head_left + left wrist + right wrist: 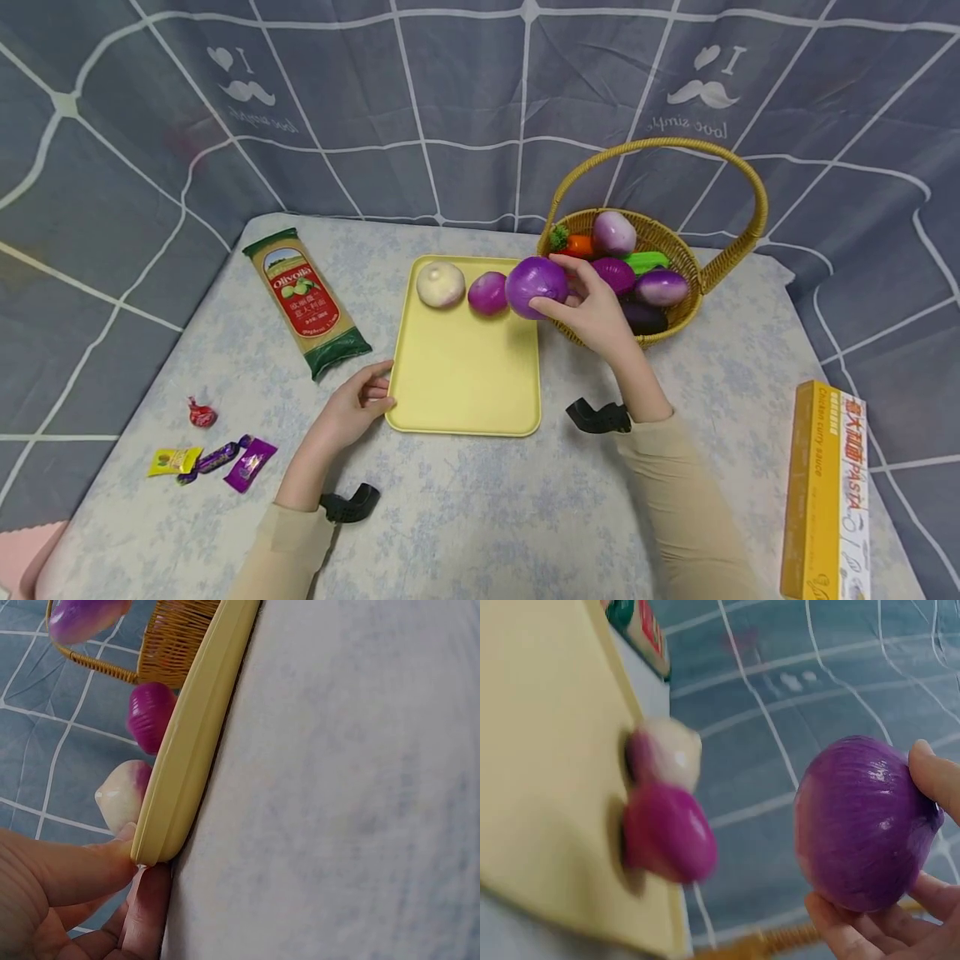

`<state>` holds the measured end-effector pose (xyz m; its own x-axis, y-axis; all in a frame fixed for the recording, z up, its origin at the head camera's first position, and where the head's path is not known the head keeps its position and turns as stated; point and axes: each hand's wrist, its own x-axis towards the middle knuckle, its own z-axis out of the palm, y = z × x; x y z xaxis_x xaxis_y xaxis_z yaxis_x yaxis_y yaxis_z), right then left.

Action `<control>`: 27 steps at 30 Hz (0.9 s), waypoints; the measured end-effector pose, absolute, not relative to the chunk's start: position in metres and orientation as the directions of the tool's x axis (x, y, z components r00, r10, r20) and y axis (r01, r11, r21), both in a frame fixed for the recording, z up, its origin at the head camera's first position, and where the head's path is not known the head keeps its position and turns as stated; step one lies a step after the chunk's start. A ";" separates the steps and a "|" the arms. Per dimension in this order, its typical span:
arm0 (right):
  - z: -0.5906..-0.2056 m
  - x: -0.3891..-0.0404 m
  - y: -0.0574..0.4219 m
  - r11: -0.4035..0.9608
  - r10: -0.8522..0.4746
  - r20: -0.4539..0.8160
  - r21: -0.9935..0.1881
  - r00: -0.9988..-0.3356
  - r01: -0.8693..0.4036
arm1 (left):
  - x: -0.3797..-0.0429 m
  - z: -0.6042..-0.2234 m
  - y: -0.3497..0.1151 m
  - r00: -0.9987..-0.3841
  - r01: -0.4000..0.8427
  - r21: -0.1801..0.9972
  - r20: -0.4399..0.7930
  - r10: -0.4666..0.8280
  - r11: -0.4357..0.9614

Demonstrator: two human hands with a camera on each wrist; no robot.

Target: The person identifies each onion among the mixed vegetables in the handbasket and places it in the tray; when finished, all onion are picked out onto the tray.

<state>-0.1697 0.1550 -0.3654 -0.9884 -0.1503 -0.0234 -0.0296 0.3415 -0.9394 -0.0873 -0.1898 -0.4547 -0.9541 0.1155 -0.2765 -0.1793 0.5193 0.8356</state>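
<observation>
My right hand [592, 308] holds a round purple onion [536, 287] between thumb and fingers, raised over the back right corner of a yellow tray [465, 375]. Fine lines run along its glossy skin in the right wrist view. At the tray's left edge, my left hand [352, 408] pinches the rim, thumb above and fingers below in the left wrist view. On the tray's far end sit a white turnip [440, 285] with a purple patch and a smaller magenta vegetable [488, 293], side by side.
A wicker basket [686, 308] with a tall handle stands right of the tray, full of vegetables, including eggplants. Left lie a pasta packet [307, 304] and several wrapped candies [251, 462]. A yellow pasta box [825, 492] lies far right. A grey curtain [480, 100] hangs behind.
</observation>
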 end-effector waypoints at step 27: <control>-0.431 -0.173 0.036 0.491 -0.249 -0.116 -0.871 -0.962 -0.022 | -0.087 -0.454 -0.189 -0.953 -0.192 0.843 -0.282 0.108 0.503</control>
